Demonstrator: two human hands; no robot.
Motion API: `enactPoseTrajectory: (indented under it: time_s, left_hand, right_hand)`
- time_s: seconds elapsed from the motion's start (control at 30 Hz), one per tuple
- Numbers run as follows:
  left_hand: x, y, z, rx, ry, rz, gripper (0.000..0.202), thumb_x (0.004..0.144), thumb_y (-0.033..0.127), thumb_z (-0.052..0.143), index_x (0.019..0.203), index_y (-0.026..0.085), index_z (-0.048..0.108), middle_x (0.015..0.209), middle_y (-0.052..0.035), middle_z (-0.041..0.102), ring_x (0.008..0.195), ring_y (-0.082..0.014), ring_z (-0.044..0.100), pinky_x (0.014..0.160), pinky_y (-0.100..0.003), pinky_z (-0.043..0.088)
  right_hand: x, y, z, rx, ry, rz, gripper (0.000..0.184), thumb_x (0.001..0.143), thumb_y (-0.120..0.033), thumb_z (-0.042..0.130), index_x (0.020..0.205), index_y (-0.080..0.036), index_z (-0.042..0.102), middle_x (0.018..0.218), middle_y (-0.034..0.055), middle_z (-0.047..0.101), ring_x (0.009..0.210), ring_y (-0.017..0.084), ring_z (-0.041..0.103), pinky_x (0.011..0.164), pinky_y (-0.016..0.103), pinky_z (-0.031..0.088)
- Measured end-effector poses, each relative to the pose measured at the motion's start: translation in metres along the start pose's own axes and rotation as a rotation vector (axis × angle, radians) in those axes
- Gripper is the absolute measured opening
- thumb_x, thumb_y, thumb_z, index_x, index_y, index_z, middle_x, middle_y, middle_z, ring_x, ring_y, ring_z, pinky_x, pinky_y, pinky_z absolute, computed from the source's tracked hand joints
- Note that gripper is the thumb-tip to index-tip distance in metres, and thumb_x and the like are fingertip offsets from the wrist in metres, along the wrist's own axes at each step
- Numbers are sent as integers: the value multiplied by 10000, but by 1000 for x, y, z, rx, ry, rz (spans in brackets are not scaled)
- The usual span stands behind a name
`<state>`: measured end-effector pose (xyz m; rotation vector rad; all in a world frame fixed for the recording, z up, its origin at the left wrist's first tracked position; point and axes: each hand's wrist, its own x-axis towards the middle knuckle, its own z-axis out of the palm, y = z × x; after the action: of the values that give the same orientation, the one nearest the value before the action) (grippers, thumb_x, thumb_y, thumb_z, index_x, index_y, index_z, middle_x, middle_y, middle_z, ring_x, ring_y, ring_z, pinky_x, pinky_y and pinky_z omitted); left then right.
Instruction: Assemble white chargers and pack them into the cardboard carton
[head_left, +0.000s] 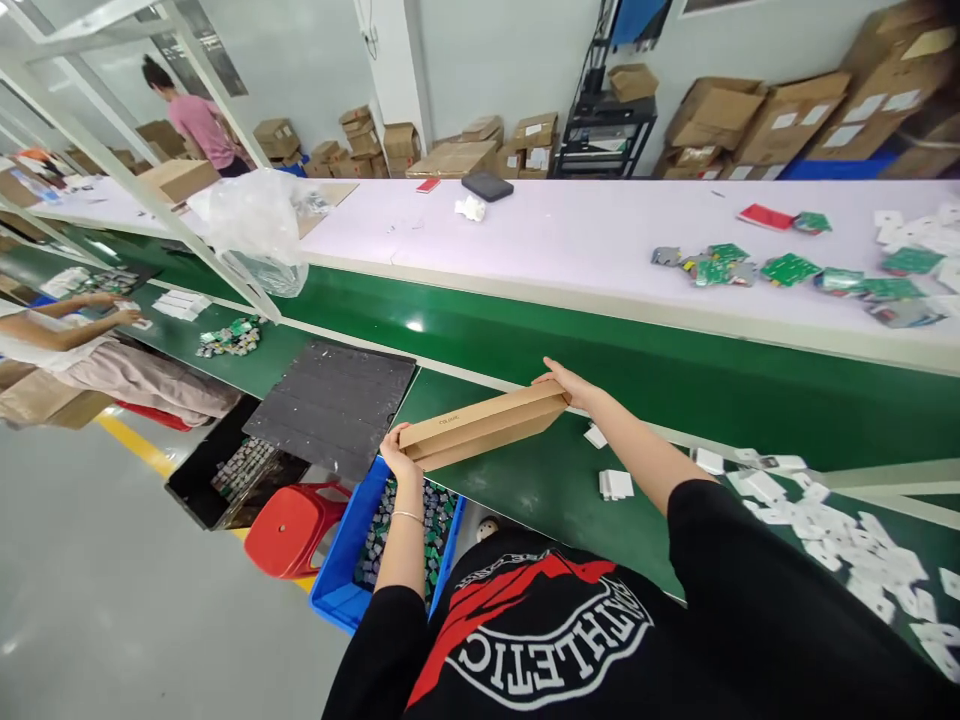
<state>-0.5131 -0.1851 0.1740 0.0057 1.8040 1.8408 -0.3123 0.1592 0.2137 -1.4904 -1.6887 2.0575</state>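
Observation:
A long, shallow brown cardboard box [487,425] is held between my two hands above the green workbench [525,495]. My left hand [400,455] grips its near-left end, with the fingers wrapped round the edge. At the far-right end, my right hand [571,385] holds the corner between thumb and fingers. Small dark print shows on the side of the box, and what is inside cannot be seen. White plastic pieces [616,485] lie on the bench to the right of the box. Below my left forearm stands a blue bin [339,575] full of circuit boards.
A black board [341,395] lies at the left, above a red stool [289,530] and a black crate [199,490]. White pieces [832,530] spread over the right bench. Circuit boards [789,268] sit on the raised white shelf [540,235]. A co-worker's hands [124,312] are far left.

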Motion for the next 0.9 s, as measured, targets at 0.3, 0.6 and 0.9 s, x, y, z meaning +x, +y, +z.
enactPoseTrajectory:
  time_s: [0.3, 0.6, 0.9]
  left_hand:
    - [16, -11, -3, -107, 166, 80, 673, 801, 779, 305, 990, 225, 637, 947, -75, 698, 865, -293, 652, 750, -342, 460]
    - [19, -17, -3, -113, 189, 105, 504, 746, 679, 452, 917, 228, 599, 857, -32, 609, 763, -226, 560, 701, -306, 386]
    - [1, -1, -21, 160, -42, 130, 457, 833, 628, 631, 1043, 222, 641, 1011, -52, 676, 875, -208, 610, 740, -267, 455]
  right_hand:
    - [-1, 33, 26, 417, 198, -301, 801, 869, -918, 205, 836, -259, 658, 1006, 92, 806, 1025, 303, 710, 832, 352, 546]
    - [1, 28, 0, 300, 86, -239, 683, 881, -883, 294, 859, -259, 570, 865, 69, 783, 900, 269, 723, 765, 339, 548]
    - [39, -6, -5, -373, -36, -88, 369, 953, -555, 653, 870, -198, 699, 998, 104, 749, 906, 240, 647, 846, 343, 500]
